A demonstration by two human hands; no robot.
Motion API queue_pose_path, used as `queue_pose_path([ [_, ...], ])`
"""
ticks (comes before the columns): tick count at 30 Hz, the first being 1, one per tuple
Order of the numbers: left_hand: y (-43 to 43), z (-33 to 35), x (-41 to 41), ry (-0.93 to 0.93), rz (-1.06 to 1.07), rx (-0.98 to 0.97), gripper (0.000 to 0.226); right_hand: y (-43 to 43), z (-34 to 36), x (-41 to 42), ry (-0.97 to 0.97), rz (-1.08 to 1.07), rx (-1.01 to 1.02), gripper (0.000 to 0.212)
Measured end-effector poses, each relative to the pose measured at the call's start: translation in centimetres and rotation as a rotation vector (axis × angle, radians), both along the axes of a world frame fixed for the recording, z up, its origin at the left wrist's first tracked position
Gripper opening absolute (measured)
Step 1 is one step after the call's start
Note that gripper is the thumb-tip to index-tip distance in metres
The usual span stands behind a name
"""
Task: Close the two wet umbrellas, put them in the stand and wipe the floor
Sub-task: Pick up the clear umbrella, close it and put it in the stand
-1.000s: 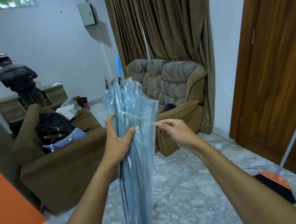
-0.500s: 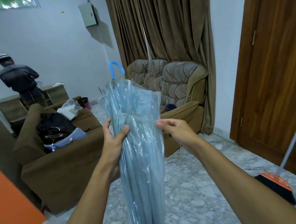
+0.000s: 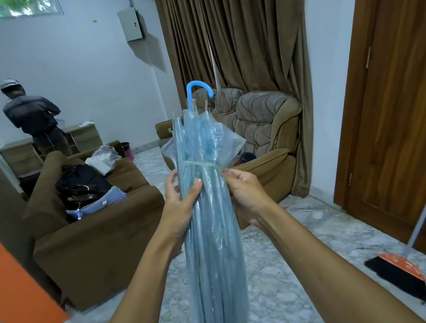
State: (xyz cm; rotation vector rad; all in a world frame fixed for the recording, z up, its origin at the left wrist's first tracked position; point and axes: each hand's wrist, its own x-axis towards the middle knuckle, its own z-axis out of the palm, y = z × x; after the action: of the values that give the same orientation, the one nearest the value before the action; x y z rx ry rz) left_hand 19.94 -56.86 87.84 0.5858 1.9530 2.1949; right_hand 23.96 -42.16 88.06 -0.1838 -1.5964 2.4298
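I see folded clear umbrella (image 3: 211, 229) upright at centre, blue handle (image 3: 196, 91) on top. My left hand (image 3: 182, 206) clamped round canopy, thumb across front. My right hand (image 3: 246, 193) pinching canopy's right edge just below strap (image 3: 201, 163), which is cinched round folds. Broom (image 3: 400, 276) on floor (image 3: 289, 273), far right.

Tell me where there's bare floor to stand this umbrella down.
Bare marble floor lies open ahead, bordered by the brown sofa, the armchair and the wooden door. It is tighter by the broom at the door. The sofa seat is crowded with bags. Both the left hand and the right hand grip the umbrella.
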Motion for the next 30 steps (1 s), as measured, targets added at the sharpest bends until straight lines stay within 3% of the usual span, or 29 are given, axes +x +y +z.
queue_pose_path([
  [3, 0.6, 0.0, 0.6, 0.202, 0.212, -0.090, 0.053, -0.2, 0.1, 0.1, 0.042, -0.056, -0.011, 0.032],
  [7, 0.6, 0.2, 0.4, 0.352, 0.175, -0.215, 0.012, -0.1, 0.4, 0.3, 0.050, -0.129, 0.118, 0.022],
  [12, 0.4, 1.4, 0.4, 0.255, -0.100, -0.255, 0.043, 0.2, 0.7, 0.7, 0.062, -0.205, 0.216, 0.010],
  [15, 0.5, 1.3, 0.4, 0.304, -0.093, -0.348, 0.065, 0.2, 1.1, 0.7, 0.074, -0.206, 0.284, 0.010],
  [19, 0.7, 1.5, 0.1, 0.227, -0.005, -0.233, 0.053, 0.6, 1.7, 0.9, 0.083, -0.094, 0.275, 0.008],
  [23, 0.9, 1.7, 0.3, 0.080, 0.053, -0.011, 0.052, 1.8, 1.7, 1.5, 0.066, 0.041, 0.187, 0.026],
  [30, 0.5, 1.8, 0.6, -0.072, -0.137, 0.218, 0.045, 2.6, 1.8, 0.8, -0.025, -0.063, 0.304, 0.026],
])
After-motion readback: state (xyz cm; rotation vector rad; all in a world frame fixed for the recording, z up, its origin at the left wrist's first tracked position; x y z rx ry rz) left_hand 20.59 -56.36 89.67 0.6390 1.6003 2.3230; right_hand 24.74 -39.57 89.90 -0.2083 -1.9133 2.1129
